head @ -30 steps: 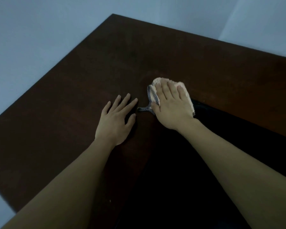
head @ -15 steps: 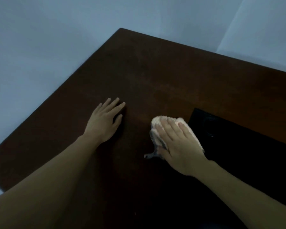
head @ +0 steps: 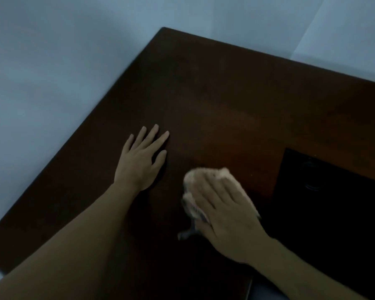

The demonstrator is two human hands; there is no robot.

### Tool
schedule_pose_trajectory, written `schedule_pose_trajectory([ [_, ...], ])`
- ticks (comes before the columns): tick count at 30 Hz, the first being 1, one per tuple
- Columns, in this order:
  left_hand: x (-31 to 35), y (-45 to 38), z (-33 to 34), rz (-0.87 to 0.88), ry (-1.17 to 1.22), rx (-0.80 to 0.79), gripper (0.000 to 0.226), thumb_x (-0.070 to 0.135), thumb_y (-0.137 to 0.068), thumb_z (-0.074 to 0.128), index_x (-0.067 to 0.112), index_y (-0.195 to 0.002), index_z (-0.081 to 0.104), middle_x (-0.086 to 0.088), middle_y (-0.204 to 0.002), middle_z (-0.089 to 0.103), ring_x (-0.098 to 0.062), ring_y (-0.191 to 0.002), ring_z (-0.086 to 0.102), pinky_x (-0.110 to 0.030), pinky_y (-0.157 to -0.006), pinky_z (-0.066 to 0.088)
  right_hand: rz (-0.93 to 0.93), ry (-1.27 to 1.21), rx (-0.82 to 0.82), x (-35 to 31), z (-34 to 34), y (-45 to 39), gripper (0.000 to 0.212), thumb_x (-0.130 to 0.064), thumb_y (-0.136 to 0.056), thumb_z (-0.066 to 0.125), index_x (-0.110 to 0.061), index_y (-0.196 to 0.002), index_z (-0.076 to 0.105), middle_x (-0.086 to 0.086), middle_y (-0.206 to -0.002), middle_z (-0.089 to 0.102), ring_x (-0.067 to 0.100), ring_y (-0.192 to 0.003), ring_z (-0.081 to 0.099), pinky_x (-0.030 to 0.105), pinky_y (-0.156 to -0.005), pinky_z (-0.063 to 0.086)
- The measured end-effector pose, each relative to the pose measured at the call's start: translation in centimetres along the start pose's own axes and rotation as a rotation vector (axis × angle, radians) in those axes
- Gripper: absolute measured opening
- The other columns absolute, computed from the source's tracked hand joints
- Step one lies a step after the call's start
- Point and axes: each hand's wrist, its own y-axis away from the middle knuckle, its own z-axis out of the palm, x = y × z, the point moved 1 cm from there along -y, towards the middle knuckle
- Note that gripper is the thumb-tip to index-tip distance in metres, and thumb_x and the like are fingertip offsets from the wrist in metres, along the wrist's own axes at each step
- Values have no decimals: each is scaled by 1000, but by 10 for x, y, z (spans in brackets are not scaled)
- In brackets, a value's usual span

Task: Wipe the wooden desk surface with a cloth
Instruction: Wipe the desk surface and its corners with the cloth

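Left hand lies flat on the dark wooden desk, fingers straight and slightly spread, holding nothing. Just right of it, right hand presses flat on the pale cloth, fingers straight and close together, blurred. Black panel sits at far right.

Plain room: wooden desk, bare walls

text: none legible | labels: none | surfaces checked: desk, cloth
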Motion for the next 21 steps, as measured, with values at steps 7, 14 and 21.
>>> schedule_pose_trajectory([
  [7, -2, 0, 2, 2, 8, 15, 55, 53, -104, 22, 49, -156, 7, 15, -166, -3, -10, -154, -10, -38, -126, -3, 64, 83, -3, 98, -18, -70, 64, -51, -106, 24, -20, -162, 19, 13, -168, 22, 34, -156, 17, 59, -123, 15],
  [14, -1, 2, 3, 4, 33, 23, 54, 53, -104, 23, 50, -156, 9, 18, -164, -4, -9, -154, -10, -38, -126, -4, 345, -39, -38, 84, -33, -136, 71, -55, -106, 15, -19, -163, -7, 8, -171, -12, 25, -157, -14, 47, -126, -8],
  [21, 1, 0, 0, -15, 42, 12, 54, 51, -104, 27, 49, -156, 10, 16, -167, -1, -8, -153, -9, -35, -124, -6, -156, -3, -31, 10, 4, 0, 67, -55, -108, 27, -20, -164, 18, 7, -171, 7, 25, -158, 1, 49, -127, 7],
])
